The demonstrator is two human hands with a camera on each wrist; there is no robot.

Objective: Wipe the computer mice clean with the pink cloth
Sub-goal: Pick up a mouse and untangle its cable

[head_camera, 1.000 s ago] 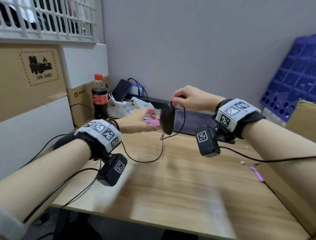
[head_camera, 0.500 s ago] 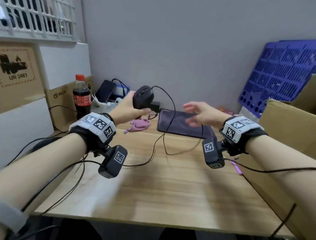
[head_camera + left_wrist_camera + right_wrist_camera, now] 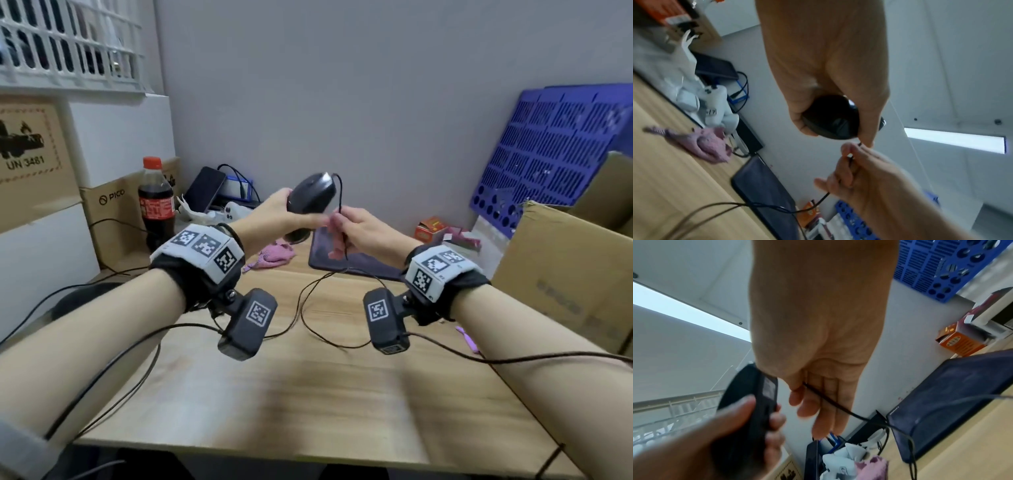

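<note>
Holding the black mouse (image 3: 311,198) aloft in your curled left hand (image 3: 274,219) while your right hand (image 3: 359,230) pinches its cable (image 3: 340,202), you risk yanking it free, and the pink cloth (image 3: 274,255) lies unused on the desk (image 3: 308,394).

Counts, all views: 1 black mouse (image 3: 311,198) w/ 1 cable (image 3: 322,291). 1 pink cloth (image 3: 275,254). 1 dark mouse pad (image 3: 359,257). 1 cola bottle (image 3: 156,202). 1 phone (image 3: 205,189), propped. 1 white controller (image 3: 236,213). 1 orange box (image 3: 431,227). 1 blue plastic panel (image 3: 551,150). 2 hands: left (image 3: 274,219), right (image 3: 359,233). 2 wrist cams: left (image 3: 247,323), right (image 3: 385,320). Approx 4 cardboard boxes; biggest at right (image 3: 568,287). 1 worktop (image 3: 308,394).
</note>
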